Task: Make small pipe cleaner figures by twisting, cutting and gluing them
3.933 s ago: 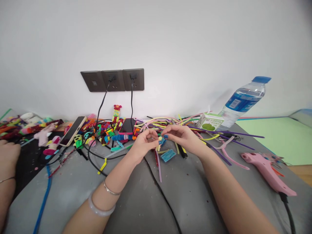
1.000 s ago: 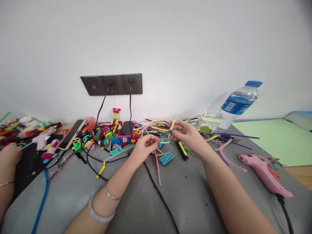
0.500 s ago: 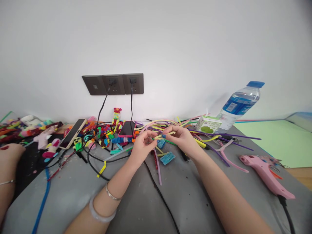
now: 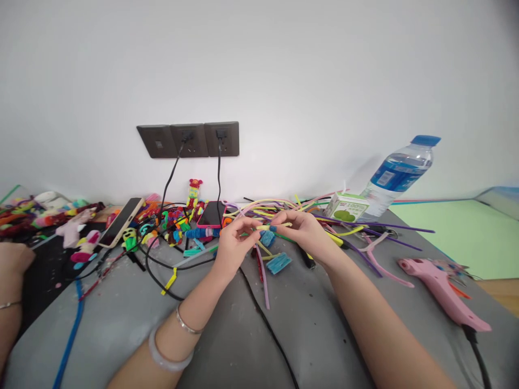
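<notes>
Between my two hands is a short pale yellow pipe cleaner [image 4: 264, 227]. My left hand [image 4: 237, 240] pinches its left end with thumb and fingertips. My right hand [image 4: 302, 232] grips the other end, and a bit of yellow pokes out past the fingers. Just under the fingertips are a blue fuzzy piece [image 4: 266, 237] and, lower, a flat blue pipe-cleaner piece [image 4: 279, 263] lying on the grey table [image 4: 227, 335]. Loose pipe cleaners [image 4: 263, 204] in several colours spread behind my hands.
A pink glue gun [image 4: 441, 292] lies at right. A water bottle [image 4: 399, 175] leans against the wall beside a small green-white box [image 4: 345, 208]. Phones [image 4: 121, 221], fuzzy figures [image 4: 86, 248] and black cables [image 4: 267, 324] crowd the left and middle. Another person's hand [image 4: 14, 270] is at far left.
My hands have drawn slightly together along the yellow pipe cleaner, which looks straighter and shorter between them. The other person's hand at far left has moved a little left.
</notes>
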`<action>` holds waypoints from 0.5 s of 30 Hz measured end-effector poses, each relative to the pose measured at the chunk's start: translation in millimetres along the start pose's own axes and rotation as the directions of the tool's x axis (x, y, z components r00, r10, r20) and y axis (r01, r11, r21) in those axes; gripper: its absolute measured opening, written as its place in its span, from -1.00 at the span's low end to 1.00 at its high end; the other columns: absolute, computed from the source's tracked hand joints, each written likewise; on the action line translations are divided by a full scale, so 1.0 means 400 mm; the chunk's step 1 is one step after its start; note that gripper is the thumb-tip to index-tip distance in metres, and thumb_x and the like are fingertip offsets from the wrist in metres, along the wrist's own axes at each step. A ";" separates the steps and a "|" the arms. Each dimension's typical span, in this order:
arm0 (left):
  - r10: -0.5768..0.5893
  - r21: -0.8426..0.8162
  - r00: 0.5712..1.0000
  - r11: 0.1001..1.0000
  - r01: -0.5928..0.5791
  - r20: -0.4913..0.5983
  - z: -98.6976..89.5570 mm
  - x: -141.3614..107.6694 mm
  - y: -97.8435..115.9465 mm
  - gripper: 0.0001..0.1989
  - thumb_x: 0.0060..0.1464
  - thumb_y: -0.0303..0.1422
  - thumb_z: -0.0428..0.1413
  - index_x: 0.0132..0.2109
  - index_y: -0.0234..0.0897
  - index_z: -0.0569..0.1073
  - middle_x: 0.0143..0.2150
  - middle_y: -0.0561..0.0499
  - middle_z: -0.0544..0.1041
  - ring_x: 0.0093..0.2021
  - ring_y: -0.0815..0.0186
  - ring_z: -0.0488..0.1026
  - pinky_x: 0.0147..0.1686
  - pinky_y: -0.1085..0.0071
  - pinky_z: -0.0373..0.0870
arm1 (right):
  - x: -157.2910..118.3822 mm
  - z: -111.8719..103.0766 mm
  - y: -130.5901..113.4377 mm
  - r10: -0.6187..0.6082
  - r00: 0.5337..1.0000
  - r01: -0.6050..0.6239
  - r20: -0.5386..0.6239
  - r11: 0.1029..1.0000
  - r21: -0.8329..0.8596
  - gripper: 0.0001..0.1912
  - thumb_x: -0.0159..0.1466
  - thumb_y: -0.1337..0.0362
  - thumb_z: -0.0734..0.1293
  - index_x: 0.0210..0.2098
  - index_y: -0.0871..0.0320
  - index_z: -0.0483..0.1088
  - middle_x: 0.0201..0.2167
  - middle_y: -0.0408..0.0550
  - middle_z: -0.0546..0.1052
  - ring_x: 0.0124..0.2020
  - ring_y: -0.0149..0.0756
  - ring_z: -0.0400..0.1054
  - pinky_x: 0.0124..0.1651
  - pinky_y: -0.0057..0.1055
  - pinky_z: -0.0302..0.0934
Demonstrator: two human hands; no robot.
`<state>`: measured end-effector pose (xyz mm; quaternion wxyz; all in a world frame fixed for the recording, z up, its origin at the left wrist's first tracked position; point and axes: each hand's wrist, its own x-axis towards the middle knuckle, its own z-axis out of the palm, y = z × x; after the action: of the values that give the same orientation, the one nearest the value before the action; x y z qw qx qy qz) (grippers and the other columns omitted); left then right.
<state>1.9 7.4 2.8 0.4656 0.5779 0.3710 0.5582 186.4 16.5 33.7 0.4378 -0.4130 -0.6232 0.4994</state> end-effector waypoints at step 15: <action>-0.052 -0.155 0.998 0.987 0.046 -0.032 0.004 0.001 0.017 -0.77 -0.06 -0.24 0.32 -0.33 -0.31 0.53 -0.39 0.01 0.54 -0.40 0.36 0.52 -0.36 0.45 0.52 | -0.007 -0.015 -0.009 -0.059 0.996 0.056 0.071 0.998 0.041 -0.77 0.12 0.15 0.47 -0.33 0.17 0.47 -0.32 -0.06 0.55 -0.26 -0.26 0.44 -0.15 -0.31 0.30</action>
<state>3.0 5.6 9.3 0.5157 0.5209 0.3491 0.5838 192.5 14.8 37.5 0.4372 -0.3680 -0.6404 0.5131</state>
